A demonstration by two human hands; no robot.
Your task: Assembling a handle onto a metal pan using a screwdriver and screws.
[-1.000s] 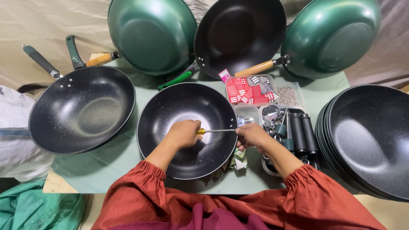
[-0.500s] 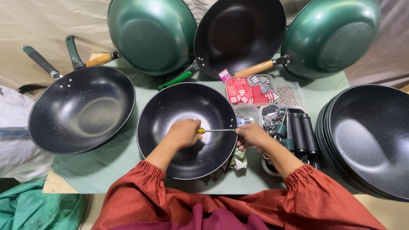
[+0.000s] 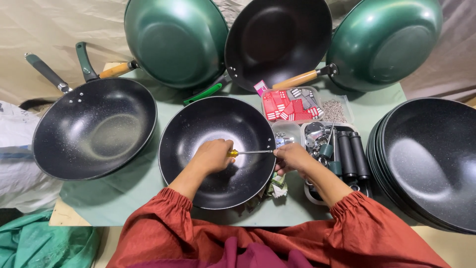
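A black speckled wok (image 3: 208, 126) lies in front of me on the green table (image 3: 129, 183). My left hand (image 3: 214, 156) is inside it, closed around the yellow handle of a screwdriver (image 3: 250, 152) whose shaft points right toward the wok's rim. My right hand (image 3: 291, 158) rests at that rim, fingers pinched at the screwdriver tip and the edge of the wok. What the fingers hold there is hidden.
A second black wok with a grey handle (image 3: 94, 131) sits at left. A stack of black woks (image 3: 431, 159) stands at right. Green woks (image 3: 176, 39) (image 3: 384, 42) and a black one (image 3: 277, 39) lean at the back. Trays hold red packets (image 3: 290, 105), screws (image 3: 334, 110) and black handles (image 3: 352, 155).
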